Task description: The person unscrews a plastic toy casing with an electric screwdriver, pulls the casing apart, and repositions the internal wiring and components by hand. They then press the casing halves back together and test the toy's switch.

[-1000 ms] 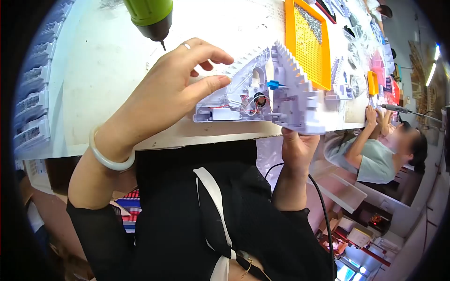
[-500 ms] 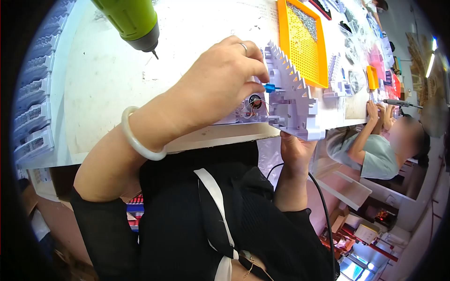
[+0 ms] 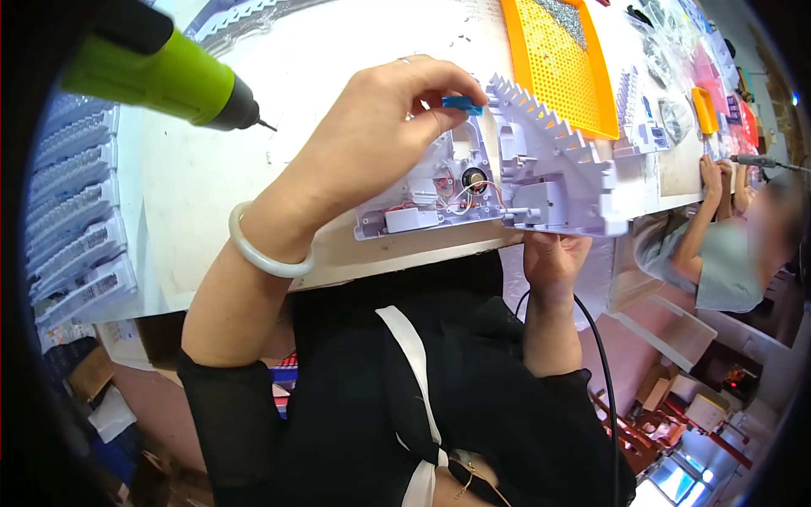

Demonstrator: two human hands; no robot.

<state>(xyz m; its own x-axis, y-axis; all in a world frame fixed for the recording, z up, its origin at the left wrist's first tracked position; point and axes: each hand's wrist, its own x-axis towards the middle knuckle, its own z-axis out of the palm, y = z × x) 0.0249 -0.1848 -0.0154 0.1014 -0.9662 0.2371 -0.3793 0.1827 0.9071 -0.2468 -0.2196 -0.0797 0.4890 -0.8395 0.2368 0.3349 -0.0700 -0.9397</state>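
My left hand (image 3: pixel 363 135), with a ring and a pale bangle, pinches a small blue plastic piece (image 3: pixel 460 105) just above an opened pale plastic casing. The flat half of the casing (image 3: pixel 411 220) lies at the table's front edge, holding a round black speaker (image 3: pixel 476 180) and thin wires. Beside it stands the tilted other half (image 3: pixel 553 160), which has a saw-toothed edge. My right hand (image 3: pixel 553 260) grips that half's lower edge from below, thumb showing; its other fingers are partly hidden.
A green power screwdriver (image 3: pixel 169 84) hangs at upper left, bit pointing right. Stacked pale casings (image 3: pixel 80 220) line the left side. An orange tray (image 3: pixel 562 76) with small screws sits behind the work. At right, another person (image 3: pixel 726 245) works at the same table.
My left hand has lifted up from the casing, with the blue piece in its fingers. More of the casing's inside shows. The whole view has shifted, and the screwdriver appears farther left and more level.
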